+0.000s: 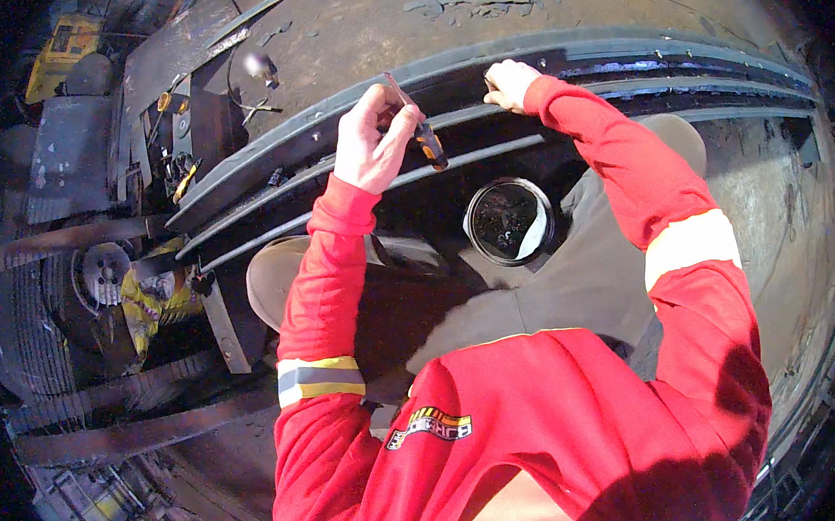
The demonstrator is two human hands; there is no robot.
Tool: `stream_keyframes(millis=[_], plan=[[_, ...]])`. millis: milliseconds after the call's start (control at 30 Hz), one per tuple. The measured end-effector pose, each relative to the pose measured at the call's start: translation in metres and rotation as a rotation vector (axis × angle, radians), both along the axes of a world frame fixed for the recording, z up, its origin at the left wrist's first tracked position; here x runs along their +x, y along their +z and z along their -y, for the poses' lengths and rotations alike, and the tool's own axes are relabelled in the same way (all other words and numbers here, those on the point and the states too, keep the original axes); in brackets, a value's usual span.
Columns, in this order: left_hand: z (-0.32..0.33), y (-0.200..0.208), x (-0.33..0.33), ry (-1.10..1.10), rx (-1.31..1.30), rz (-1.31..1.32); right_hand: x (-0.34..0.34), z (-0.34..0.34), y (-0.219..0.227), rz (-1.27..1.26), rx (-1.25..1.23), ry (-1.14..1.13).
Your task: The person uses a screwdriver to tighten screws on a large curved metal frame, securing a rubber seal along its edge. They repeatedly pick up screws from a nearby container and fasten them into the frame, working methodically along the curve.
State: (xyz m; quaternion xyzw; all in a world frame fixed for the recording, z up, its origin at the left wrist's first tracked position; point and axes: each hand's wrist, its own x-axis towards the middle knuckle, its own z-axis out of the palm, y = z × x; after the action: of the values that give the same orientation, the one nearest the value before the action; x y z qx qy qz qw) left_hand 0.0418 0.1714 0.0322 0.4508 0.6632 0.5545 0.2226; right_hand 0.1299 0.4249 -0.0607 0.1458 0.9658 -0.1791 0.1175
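My left hand (376,137) is closed on a screwdriver (432,148) with a black and orange handle. Its handle sticks out toward the lower right, and the shaft points up past my fingertips. Beneath both hands runs a long dark metal frame (350,111) with several parallel rails, curving across the view. My right hand (511,85) is over the frame, its fingers curled together; anything they pinch is hidden. Between my legs stands a round tin (507,221) with small dark pieces inside and a pale patch at one side.
Tools and metal scraps, including a yellow-handled tool (187,181), lie left of the frame. Further left are a yellow machine (64,54), a round metal disc (105,273) and a crumpled yellow bag (153,305). Rusty beams (134,434) cross the lower left.
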Motion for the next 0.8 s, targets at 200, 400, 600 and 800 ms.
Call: stream_keyframes(millis=[200, 400, 600, 800], plan=[[-0.002, -0.002, -0.002, 0.021, -0.039, -0.009, 0.0, -0.012, -0.002, -0.022, -0.125, -0.064], [-0.004, -0.006, -0.004, 0.025, -0.074, -0.05, -0.001, 0.001, -0.001, -0.025, -0.033, 0.004], [-0.015, 0.0, -0.005, 0.063, -0.103, -0.044, -0.003, -0.013, 0.0, 0.037, -0.158, -0.138], [-0.012, -0.014, -0.009, 0.039, -0.08, -0.068, 0.003, 0.002, 0.003, -0.027, -0.05, -0.119]])
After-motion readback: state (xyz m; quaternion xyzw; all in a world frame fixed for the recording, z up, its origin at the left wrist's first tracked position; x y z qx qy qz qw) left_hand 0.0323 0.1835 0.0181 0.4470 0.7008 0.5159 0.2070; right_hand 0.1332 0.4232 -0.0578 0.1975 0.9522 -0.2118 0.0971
